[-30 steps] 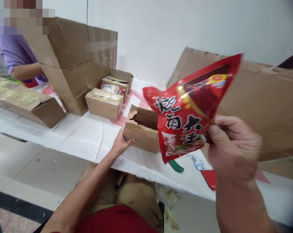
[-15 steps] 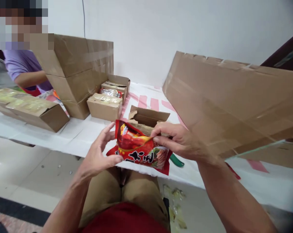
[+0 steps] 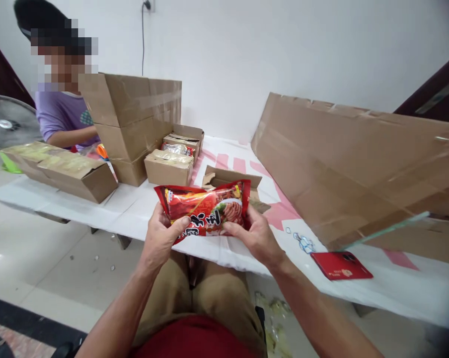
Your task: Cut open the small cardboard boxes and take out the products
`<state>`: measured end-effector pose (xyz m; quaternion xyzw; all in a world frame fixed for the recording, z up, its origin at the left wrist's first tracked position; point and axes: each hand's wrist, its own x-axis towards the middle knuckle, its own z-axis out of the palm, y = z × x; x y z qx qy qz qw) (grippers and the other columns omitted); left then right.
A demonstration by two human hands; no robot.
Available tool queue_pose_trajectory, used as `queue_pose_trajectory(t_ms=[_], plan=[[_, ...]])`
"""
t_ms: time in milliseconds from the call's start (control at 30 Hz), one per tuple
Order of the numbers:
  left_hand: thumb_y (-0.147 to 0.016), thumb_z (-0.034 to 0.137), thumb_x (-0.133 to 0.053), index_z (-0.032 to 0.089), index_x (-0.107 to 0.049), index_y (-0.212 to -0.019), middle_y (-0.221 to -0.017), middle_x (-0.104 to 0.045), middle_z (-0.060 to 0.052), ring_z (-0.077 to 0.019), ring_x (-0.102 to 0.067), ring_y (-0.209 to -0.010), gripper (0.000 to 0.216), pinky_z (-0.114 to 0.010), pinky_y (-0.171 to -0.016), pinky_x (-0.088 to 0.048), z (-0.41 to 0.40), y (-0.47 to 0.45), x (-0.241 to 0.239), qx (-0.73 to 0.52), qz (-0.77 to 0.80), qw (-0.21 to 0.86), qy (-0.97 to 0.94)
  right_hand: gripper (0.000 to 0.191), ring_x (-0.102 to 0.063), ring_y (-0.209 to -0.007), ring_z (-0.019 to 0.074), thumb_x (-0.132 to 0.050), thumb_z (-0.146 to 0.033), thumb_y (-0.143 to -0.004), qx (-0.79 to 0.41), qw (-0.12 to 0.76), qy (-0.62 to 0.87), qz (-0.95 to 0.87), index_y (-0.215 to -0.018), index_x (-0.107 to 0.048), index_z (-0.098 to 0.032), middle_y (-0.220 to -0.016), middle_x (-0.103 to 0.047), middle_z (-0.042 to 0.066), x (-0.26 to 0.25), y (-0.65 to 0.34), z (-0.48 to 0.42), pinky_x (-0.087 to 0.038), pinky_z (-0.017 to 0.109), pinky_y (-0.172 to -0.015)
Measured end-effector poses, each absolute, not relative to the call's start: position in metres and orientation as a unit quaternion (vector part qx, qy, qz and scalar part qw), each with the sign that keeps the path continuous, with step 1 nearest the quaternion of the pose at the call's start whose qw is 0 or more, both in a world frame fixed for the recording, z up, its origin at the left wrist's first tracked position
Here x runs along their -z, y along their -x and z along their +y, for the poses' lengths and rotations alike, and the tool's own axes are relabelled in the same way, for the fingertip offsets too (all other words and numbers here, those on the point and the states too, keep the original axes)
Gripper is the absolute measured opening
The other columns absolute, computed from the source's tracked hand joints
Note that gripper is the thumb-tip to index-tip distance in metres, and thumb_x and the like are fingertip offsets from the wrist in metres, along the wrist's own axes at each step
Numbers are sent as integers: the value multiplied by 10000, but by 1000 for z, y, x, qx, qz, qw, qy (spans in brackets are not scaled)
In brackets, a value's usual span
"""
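A red printed food packet (image 3: 205, 206) with a noodle-like picture and dark lettering is held level above the table's front edge. My left hand (image 3: 163, 231) grips its left end, thumb on the front face. Round the right end closes my right hand (image 3: 256, 233), its thumb likewise on the front. The fingers behind the packet are hidden. Just beyond it stands an open cardboard box (image 3: 234, 176), partly covered by the packet; its contents cannot be seen.
Small cartons (image 3: 170, 166) and a tall stack of boxes (image 3: 131, 104) stand at left. Two taped cartons (image 3: 75, 174) lie near a person in a purple top (image 3: 60, 117). A large cardboard sheet (image 3: 351, 174) leans at right, with a red phone (image 3: 341, 266) before it on the white-covered table (image 3: 306, 278).
My right hand has shifted from the packet's top edge to its right end. The packet has turned more level and faces me. My left hand has closed on its end; the view has shifted.
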<state>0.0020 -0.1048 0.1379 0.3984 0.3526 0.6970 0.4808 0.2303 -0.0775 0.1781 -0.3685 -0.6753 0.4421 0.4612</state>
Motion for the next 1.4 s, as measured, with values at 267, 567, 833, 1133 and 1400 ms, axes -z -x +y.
queue_pose_trajectory(t_ms=[267,567,833,1133,1400], plan=[[-722,410,-894,210,-584,-1234,-1220,-742,-108,-250,-726,-1112,631,-382,-971,-594,-120,7,-151,-717,351,388,-461,379,-755,-901,224,-825,-312,-797,-311,565,357,-675,-1120,-641,-243,-1034,-779,39,-182,-215,-85,-641,358,-806],[-666,288,-804,173,-536,-1281,-1051,-748,-63,-220,-733,-934,681,-352,-816,-608,-103,50,-107,-693,488,364,-385,370,-736,-969,257,-690,-308,-857,-342,476,390,-710,-1205,-648,-191,-1101,-785,95,-114,-164,-72,-586,399,-903],[-637,159,-677,172,-565,-1212,-1087,-706,-92,-256,-699,-1096,587,-387,-907,-595,-43,93,-40,-652,640,259,-314,369,-681,-1112,277,-633,-256,-818,-364,472,417,-686,-1180,-671,-197,-1214,-734,117,-44,-95,-21,-525,408,-1003],[-694,152,-652,152,-571,-1259,-1064,-726,-85,-219,-716,-969,571,-374,-925,-582,73,114,-37,-647,643,206,-355,375,-666,-1057,266,-573,-307,-859,-332,496,493,-633,-1210,-569,-173,-1192,-718,139,-20,-46,85,-517,373,-938],[-733,306,-778,153,-539,-1330,-1306,-619,-174,-319,-611,-1228,662,-491,-1092,-476,110,135,-13,-582,700,153,-383,160,-618,-939,252,-650,-379,-837,-295,457,549,-635,-855,-605,-227,-946,-694,67,5,-48,132,-475,355,-885]])
